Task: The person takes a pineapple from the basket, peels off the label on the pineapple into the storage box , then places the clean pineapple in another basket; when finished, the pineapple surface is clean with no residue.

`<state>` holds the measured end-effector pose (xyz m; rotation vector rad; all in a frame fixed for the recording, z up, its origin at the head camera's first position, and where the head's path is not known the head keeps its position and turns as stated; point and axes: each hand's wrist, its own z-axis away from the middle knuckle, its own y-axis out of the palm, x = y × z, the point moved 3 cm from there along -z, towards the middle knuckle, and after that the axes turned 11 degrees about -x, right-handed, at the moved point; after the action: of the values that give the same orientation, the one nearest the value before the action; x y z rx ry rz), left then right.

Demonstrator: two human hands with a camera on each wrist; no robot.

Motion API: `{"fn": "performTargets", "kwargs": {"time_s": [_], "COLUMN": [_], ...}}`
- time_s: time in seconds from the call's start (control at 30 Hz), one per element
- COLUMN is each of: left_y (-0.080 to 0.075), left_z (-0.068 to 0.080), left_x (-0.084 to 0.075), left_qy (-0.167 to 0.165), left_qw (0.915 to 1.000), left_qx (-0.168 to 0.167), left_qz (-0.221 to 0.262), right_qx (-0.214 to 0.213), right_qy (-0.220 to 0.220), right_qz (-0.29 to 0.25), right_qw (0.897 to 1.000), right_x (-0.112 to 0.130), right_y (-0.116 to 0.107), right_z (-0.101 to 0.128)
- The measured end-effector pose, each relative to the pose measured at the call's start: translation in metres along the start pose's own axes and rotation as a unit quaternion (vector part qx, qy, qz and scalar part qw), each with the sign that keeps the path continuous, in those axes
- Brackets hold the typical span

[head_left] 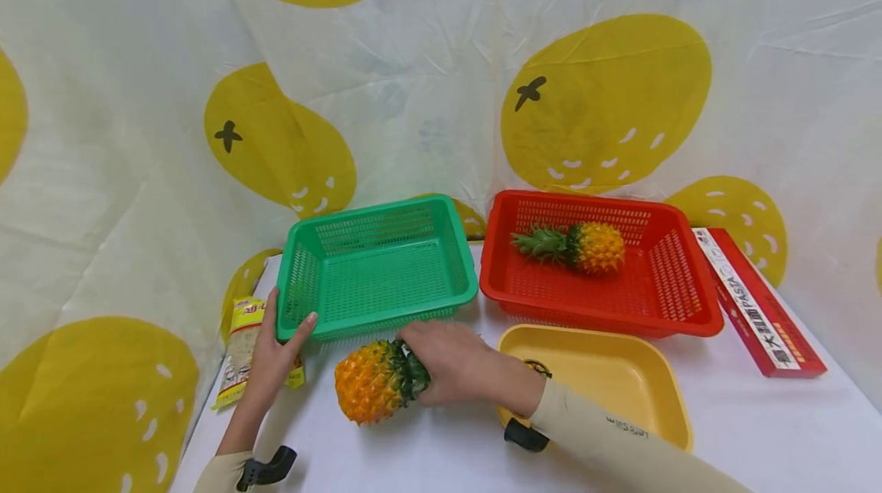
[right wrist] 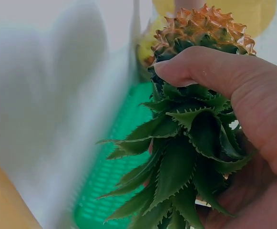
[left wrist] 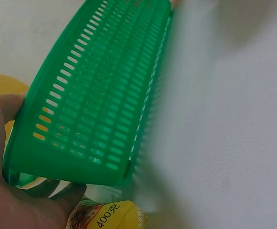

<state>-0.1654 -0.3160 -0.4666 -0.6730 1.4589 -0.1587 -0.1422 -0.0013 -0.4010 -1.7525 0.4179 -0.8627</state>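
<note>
A pineapple with an orange, spiky body is held over the white table in front of the green basket. My right hand grips it by its leafy crown, the thumb lying across where crown and fruit meet. The body points left and the leaves lie mostly hidden under the palm in the head view. At the basket's near left corner, my left hand pinches the rim, its thumb on the edge and fingers around the outside. Slotted green wall fills much of the left wrist view.
Another pineapple lies in a red basket at the back right. Before that stands a yellow tub, partly under my right forearm. A red pasta box sits far right. Behind my left hand lies a yellow food packet.
</note>
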Motion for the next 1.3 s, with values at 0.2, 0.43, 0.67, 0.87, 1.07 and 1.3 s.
{"fn": "performTargets", "kwargs": {"time_s": [0.2, 0.43, 0.67, 0.87, 1.07, 1.3], "left_y": [-0.007, -0.011, -0.01, -0.008, -0.005, -0.001], "left_z": [-0.001, -0.002, -0.003, -0.003, -0.002, 0.003], "left_x": [-0.003, -0.003, -0.005, -0.006, -0.006, -0.006], "left_qy": [-0.012, -0.032, -0.03, -0.028, -0.024, -0.035], "left_qw": [0.9999, 0.9994, 0.9994, 0.9995, 0.9996, 0.9992], "left_qx": [0.006, 0.011, 0.018, 0.016, 0.016, 0.018], "left_qz": [0.004, -0.006, -0.006, -0.006, -0.003, -0.005], "right_qx": [-0.024, -0.051, -0.076, -0.088, -0.085, -0.089], "right_qy": [0.006, 0.023, 0.038, 0.065, 0.082, 0.098], "right_qz": [-0.007, -0.017, -0.029, -0.034, -0.053, -0.072], "right_qw": [1.0, 0.998, 0.996, 0.993, 0.992, 0.989], "right_x": [-0.006, -0.023, -0.044, -0.067, -0.084, -0.106], "right_y": [-0.029, -0.064, -0.104, -0.127, -0.135, -0.139], "right_z": [0.001, 0.003, 0.009, 0.013, 0.02, 0.029]}}
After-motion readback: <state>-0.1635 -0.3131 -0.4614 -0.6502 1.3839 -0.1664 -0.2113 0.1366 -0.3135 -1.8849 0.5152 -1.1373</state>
